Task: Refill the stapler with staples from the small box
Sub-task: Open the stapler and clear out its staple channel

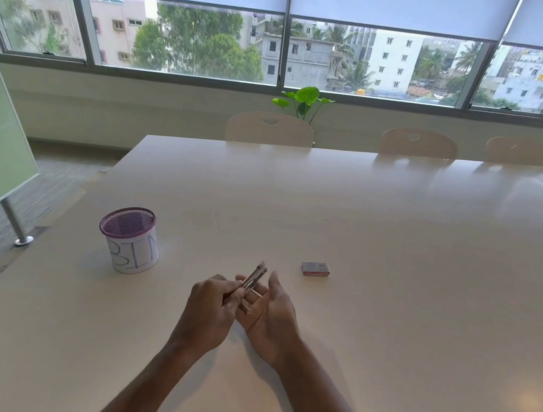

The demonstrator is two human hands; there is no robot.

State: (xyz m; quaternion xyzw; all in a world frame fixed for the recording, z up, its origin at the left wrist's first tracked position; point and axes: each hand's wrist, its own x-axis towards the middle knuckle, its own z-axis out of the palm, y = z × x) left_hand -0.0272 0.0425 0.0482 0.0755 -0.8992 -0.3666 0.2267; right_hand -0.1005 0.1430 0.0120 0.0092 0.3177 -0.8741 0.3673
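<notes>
The left hand (211, 308) grips the stapler (255, 277), the right hand (271, 313) is open, palm up, and the box (315, 269) lies crosswise on the surface (394, 256), up and to the right, nearer the right hand.

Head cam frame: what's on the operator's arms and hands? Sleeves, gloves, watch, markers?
The left forearm and right forearm are bare down to the frame's lower edge; no sleeves show. The left hand and right hand are ungloved. No watch, band, cable or marker at either wrist. Rings are too small to tell.
</notes>
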